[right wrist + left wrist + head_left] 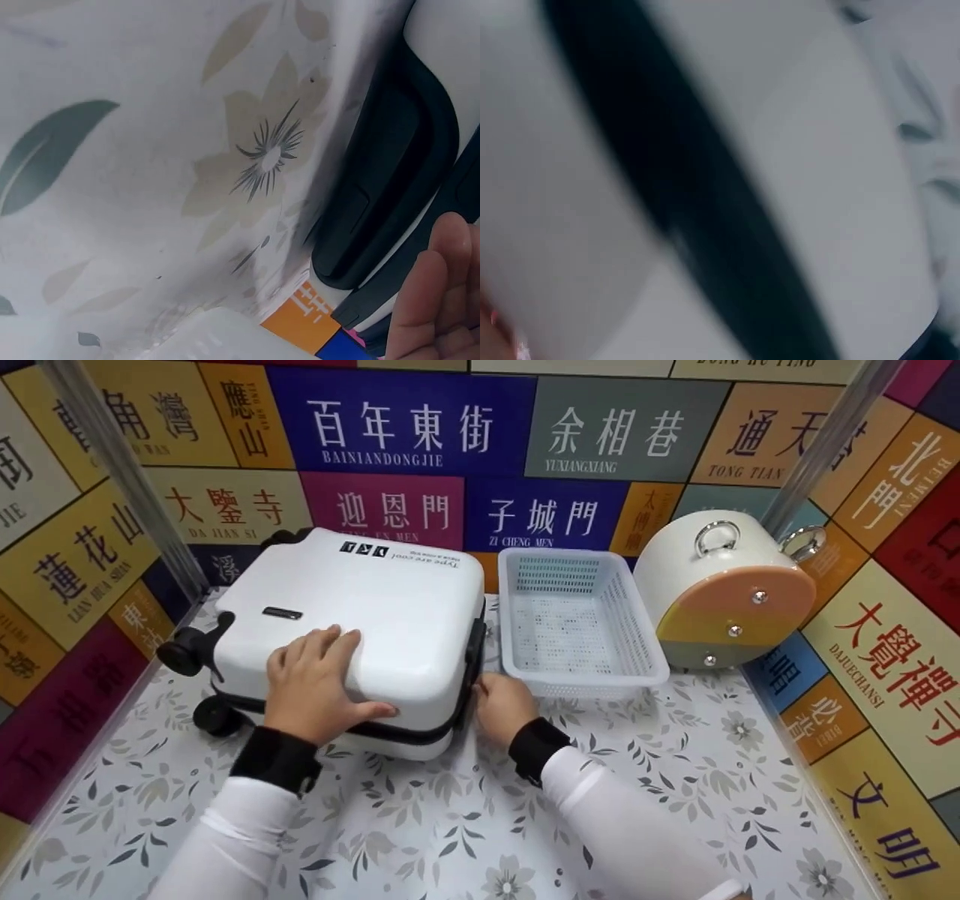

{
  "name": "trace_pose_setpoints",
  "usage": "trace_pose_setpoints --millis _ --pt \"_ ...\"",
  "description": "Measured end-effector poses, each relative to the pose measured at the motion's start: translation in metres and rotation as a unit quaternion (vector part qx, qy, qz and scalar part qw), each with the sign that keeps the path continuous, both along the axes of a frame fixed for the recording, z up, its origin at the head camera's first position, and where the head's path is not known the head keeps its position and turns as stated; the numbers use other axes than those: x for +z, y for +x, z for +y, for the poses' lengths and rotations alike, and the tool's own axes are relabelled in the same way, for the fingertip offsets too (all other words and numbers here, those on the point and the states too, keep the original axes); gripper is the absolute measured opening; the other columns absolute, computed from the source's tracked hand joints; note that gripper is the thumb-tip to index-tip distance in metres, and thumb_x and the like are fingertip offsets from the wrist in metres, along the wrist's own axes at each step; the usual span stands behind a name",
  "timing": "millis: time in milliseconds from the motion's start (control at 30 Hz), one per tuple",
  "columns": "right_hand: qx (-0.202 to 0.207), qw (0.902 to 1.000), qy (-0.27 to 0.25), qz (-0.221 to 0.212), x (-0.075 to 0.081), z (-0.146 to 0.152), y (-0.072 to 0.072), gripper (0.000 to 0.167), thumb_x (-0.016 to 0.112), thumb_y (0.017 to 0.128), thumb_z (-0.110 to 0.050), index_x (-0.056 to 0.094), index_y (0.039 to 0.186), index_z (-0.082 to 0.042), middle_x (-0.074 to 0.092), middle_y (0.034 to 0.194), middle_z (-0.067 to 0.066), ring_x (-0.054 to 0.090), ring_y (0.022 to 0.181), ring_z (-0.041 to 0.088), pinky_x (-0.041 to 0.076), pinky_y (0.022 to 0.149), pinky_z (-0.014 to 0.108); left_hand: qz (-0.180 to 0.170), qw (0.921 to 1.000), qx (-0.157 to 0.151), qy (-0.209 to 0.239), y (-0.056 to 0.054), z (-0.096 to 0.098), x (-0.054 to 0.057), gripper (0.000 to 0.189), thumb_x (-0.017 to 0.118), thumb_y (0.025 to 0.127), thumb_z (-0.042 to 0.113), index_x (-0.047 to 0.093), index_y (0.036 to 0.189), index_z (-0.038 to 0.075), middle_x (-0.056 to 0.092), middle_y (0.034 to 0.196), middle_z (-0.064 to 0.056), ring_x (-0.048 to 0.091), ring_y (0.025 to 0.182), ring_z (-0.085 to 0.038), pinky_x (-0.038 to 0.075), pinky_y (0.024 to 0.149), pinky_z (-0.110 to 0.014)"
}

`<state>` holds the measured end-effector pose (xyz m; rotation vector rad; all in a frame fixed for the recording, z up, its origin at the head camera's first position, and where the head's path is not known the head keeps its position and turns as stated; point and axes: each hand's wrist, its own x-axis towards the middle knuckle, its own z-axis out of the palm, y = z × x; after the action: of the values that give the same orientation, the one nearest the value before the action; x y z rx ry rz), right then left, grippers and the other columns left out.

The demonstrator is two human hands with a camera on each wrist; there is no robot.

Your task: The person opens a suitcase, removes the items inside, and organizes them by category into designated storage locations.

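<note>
A small white suitcase (405,622) with black trim lies flat, its wheels (180,654) toward the left. My left hand (311,694) rests on its top near the front edge, fingers spread and thumb reaching to the right. At the suitcase's right side is my right hand (508,709), its fingertips right by the black trim. In the right wrist view, the fingers (424,300) are bent slightly beside a black side handle (386,165). The left wrist view is blurred and shows the black seam (682,180) between white shell halves. I cannot tell whether the right fingers pinch anything.
A white perforated plastic basket (585,679) stands just right of the suitcase. Behind it on the right is a rounded white case (675,547) with a striped front and metal rings. The table (420,832) has a leaf-patterned cover, with sign-printed walls around it.
</note>
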<state>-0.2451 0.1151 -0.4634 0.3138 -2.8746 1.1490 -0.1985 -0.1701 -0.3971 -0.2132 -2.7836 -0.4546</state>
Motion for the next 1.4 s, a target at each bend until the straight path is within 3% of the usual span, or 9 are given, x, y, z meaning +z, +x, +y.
trace_pose_setpoints --millis 100,267,400,533,833,1067,1267,1400 --pt "-0.003 1.0 0.008 -0.003 0.0 0.0 0.0 0.02 0.057 0.108 -0.015 0.076 0.106 -0.01 0.08 0.102 0.009 0.073 0.089 0.025 0.061 0.084 0.043 -0.038 0.9993 -0.005 -0.004 -0.006 -0.029 0.011 0.13 0.086 0.056 0.084 0.045 0.161 0.019 0.037 0.166 -0.027 0.033 0.15 -0.053 0.02 0.121 -0.075" --pt "-0.008 0.9998 0.01 -0.013 0.0 0.001 0.001 0.02 0.057 0.109 -0.017 0.076 0.105 -0.012 0.079 0.097 0.007 0.071 0.082 0.021 0.06 0.078 0.04 -0.081 0.9959 0.04 -0.001 -0.011 -0.083 0.013 0.143 0.086 0.055 0.086 0.028 0.17 0.023 0.015 0.172 -0.034 0.01 0.156 -0.065 0.007 0.12 -0.083" --pt "-0.007 0.9998 0.007 -0.016 0.001 0.0 0.001 0.02 0.056 0.109 -0.018 0.076 0.107 -0.012 0.08 0.099 0.007 0.071 0.082 0.02 0.06 0.078 0.039 -0.08 0.9944 0.067 0.02 -0.012 -0.102 0.009 0.145 0.085 0.055 0.088 0.026 0.171 0.025 0.014 0.171 -0.036 0.015 0.151 -0.07 0.015 0.115 -0.086" --pt "-0.008 0.9997 -0.002 -0.024 0.001 -0.001 0.0 0.021 0.056 0.109 -0.017 0.076 0.11 -0.01 0.08 0.105 0.01 0.072 0.087 0.022 0.06 0.081 0.041 -0.07 0.9935 0.087 0.022 -0.012 -0.105 0.006 0.145 0.083 0.052 0.092 0.027 0.17 0.029 0.02 0.166 -0.042 0.026 0.146 -0.069 0.027 0.111 -0.083" --pt "-0.007 0.9997 -0.008 -0.021 0.0 -0.001 0.003 0.021 0.057 0.108 -0.016 0.077 0.109 -0.011 0.08 0.107 0.011 0.075 0.095 0.026 0.061 0.089 0.045 -0.027 0.9939 0.106 0.013 -0.006 -0.098 0.003 0.141 0.082 0.051 0.093 0.035 0.167 0.027 0.036 0.153 -0.047 0.039 0.135 -0.066 0.041 0.1 -0.081" --pt "0.002 1.0 -0.005 0.004 -0.002 0.002 0.007 0.019 0.057 0.107 -0.014 0.075 0.103 -0.01 0.079 0.097 0.008 0.075 0.09 0.027 0.062 0.086 0.046 0.011 0.9936 0.111 0.012 -0.003 -0.092 -0.005 0.14 0.079 0.05 0.096 0.041 0.164 0.024 0.04 0.148 -0.048 0.044 0.129 -0.064 0.043 0.096 -0.078" --pt "-0.01 0.9994 -0.024 -0.022 -0.002 0.004 0.008 0.019 0.057 0.108 -0.014 0.076 0.11 -0.011 0.079 0.103 0.006 0.074 0.095 0.024 0.062 0.09 0.045 0.04 0.9917 0.122 0.004 0.0 -0.084 -0.01 0.139 0.077 0.052 0.097 0.042 0.164 0.022 0.044 0.141 -0.05 0.047 0.124 -0.064 0.046 0.093 -0.075" --pt "-0.004 0.9994 -0.022 -0.028 -0.001 0.008 0.007 0.018 0.056 0.108 -0.013 0.074 0.108 -0.01 0.077 0.099 0.006 0.071 0.089 0.02 0.062 0.084 0.041 0.046 0.9896 0.136 0.003 0.003 -0.076 -0.01 0.138 0.077 0.053 0.096 0.043 0.163 0.021 0.045 0.14 -0.051 0.048 0.123 -0.063 0.045 0.096 -0.075"
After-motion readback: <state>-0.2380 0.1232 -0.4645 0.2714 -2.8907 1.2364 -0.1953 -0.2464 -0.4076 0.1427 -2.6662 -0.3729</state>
